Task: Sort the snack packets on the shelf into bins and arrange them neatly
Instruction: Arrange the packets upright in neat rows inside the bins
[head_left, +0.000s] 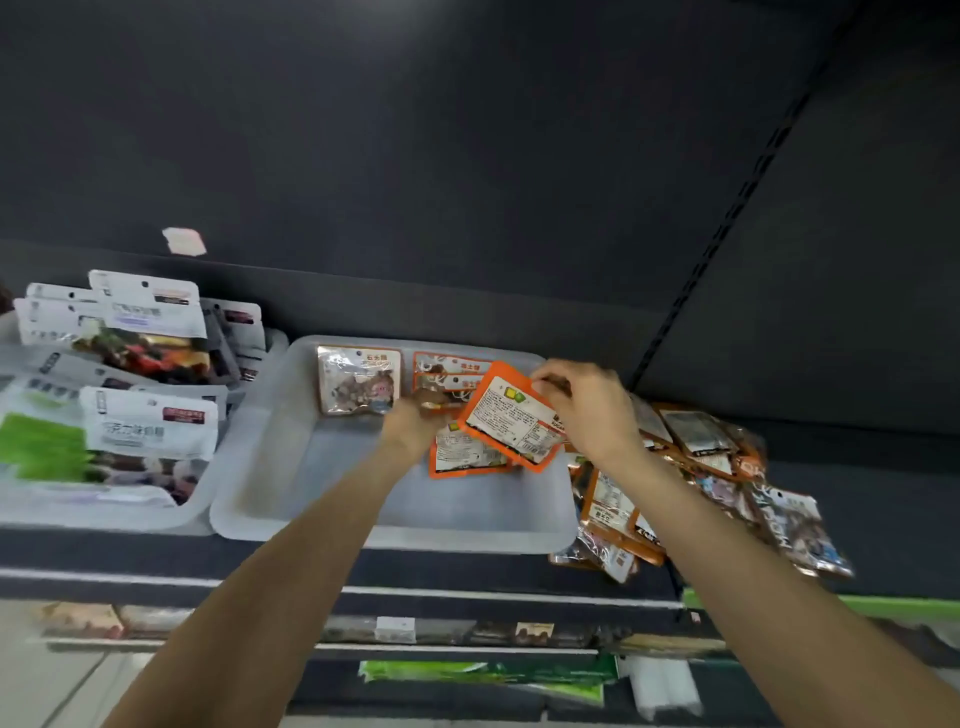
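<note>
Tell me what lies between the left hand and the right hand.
In the head view, an orange-edged snack packet, back side up, spans from the left hand to the right hand.

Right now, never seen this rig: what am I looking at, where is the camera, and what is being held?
There is no machine here: these are a person's two bare hands, filmed by one wide-angle camera worn on the head, looking forward and down at a dark shop shelf.

The right hand pinches an orange-edged flat snack packet by its top corner, tilted above a translucent plastic bin. The left hand reaches into that bin; motion blur hides what it grips.

The bin already holds more orange packets at the back and a clear packet. A second bin on the left is full of white pouches. An unsorted pile of packets lies on the shelf at the right.
</note>
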